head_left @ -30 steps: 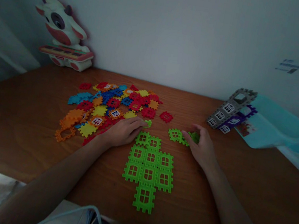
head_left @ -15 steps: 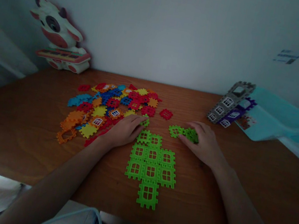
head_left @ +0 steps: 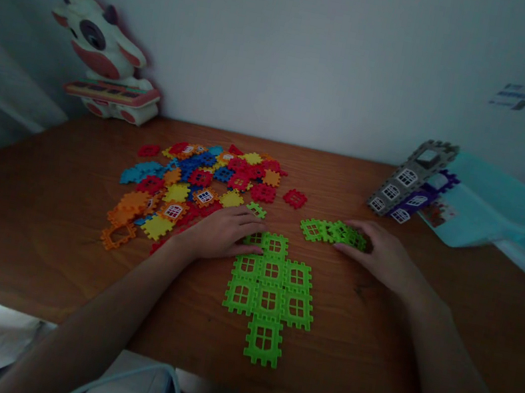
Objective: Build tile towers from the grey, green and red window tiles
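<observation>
"Who's working here?"

"A person at the desk (head_left: 346, 353), apparently aligning green tiles. The panel (head_left: 270, 285) is lying flat in front, its far-left tile (head_left: 256, 239) sitting partly under the left hand (head_left: 223, 231)."

"And doing it well means?"

"In my judgement, matching teeth to notches, then pressing straight down without skewing the neighbours."

"Is that hand gripping?"

"I can't tell. Thumb and fingers are straddling the tile; a loose tile (head_left: 257, 210) is lying just beyond them."

"The other?"

"The right hand (head_left: 381, 251) is curving, thumb and fingers apart, around the right end of a green pile (head_left: 330, 231) lying beyond the panel, to its right."
</observation>
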Demonstrator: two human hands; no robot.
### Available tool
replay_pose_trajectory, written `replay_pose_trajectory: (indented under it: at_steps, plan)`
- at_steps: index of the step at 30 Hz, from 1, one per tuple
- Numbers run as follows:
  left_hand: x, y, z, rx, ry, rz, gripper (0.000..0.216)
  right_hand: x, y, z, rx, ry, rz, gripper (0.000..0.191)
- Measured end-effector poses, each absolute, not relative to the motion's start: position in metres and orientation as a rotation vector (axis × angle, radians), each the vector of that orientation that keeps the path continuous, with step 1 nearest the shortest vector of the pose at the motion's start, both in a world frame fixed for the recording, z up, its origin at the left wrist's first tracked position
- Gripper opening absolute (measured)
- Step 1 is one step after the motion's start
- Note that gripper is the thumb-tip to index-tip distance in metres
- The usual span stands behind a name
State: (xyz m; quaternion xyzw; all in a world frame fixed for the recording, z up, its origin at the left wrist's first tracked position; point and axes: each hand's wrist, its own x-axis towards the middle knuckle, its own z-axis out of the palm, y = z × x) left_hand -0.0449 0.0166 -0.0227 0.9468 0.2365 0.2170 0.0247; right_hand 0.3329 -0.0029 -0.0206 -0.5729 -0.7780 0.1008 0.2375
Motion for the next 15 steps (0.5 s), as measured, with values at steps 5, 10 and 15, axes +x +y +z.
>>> replay_pose_trajectory:
  at_steps: [5, 10, 15]
  plan:
    - [-0.044, 0.016, -0.025, 2.837, 0.765, 0.616, 0.051, 0.326, -0.005, -0.015, -1.532, -2.005, 0.172, 0.061]
    - [-0.042, 0.014, -0.027, 2.693, 0.775, 0.758, 0.039, 0.294, -0.016, -0.017, -1.472, -1.916, 0.320, 0.067]
    - [-0.041, 0.014, -0.027, 2.750, 0.702, 0.862, 0.024, 0.256, -0.027, -0.018, -1.293, -2.066, 0.379, 0.051]
